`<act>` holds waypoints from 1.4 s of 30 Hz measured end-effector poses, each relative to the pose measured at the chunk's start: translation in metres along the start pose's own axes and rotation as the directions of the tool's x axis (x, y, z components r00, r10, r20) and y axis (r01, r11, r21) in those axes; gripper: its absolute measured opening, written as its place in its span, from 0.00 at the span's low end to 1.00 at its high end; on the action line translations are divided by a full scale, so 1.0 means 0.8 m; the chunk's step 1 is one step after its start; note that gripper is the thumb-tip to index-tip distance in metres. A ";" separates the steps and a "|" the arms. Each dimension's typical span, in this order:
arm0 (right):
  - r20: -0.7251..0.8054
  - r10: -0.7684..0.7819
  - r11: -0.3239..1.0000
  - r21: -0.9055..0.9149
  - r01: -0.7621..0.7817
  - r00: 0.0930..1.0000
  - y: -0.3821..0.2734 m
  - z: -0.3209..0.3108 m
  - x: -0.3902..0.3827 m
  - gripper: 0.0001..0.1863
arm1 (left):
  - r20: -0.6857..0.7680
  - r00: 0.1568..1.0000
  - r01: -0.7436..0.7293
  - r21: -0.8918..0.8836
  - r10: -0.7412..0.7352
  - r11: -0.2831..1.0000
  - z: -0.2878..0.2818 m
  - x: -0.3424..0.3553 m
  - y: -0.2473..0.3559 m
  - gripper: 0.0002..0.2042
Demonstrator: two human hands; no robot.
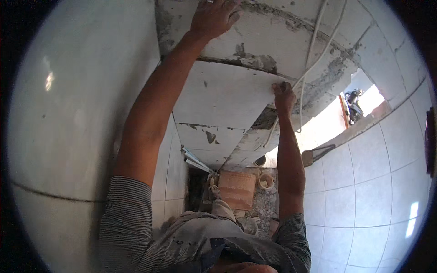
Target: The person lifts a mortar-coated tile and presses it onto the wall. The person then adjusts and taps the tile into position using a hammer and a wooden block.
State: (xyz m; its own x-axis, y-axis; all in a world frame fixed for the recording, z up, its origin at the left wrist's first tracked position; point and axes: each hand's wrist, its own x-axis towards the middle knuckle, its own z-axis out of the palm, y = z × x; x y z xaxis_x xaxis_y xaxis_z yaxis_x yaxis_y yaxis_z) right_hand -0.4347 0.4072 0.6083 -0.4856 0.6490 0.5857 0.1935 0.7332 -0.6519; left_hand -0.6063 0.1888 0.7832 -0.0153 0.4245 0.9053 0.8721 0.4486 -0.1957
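A large off-white tile (pixel 227 93) sits against the rough wall in front of me, with a ragged mortar seam along its upper edge. At its upper right corner is my right hand (pixel 284 98), fingers bent and closed. A small dark patch shows between those fingers; I cannot make out what it is. My left hand (pixel 215 19) reaches higher and rests on the pale wall slab (pixel 268 34) above the tile, seemingly empty. Its fingers look stretched out, though the top of the view cuts off their tips. Grey cement shows in a gap (pixel 265 117) beside the tile.
Two pale cables (pixel 315 63) hang close to my right hand. Smooth tiled walls (pixel 359 182) stand on both sides. An opening at right shows a parked motorbike (pixel 353 105). Below lie a reddish-brown board (pixel 236 190), a small bucket (pixel 266 181) and rubble (pixel 264 204).
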 end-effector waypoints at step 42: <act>0.112 -0.309 0.945 -0.071 0.318 0.944 0.041 -0.005 0.028 0.11 | -0.151 0.888 -0.391 0.252 0.435 0.885 0.084 0.016 -0.081 0.39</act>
State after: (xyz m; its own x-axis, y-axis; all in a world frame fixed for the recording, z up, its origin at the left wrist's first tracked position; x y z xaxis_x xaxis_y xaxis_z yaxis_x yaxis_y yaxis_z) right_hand -0.4360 0.4468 0.6017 -0.6141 0.3631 0.7008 0.0887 0.9140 -0.3959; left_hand -0.6958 0.2180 0.7825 0.4395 0.4530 0.7757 0.6548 0.4295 -0.6219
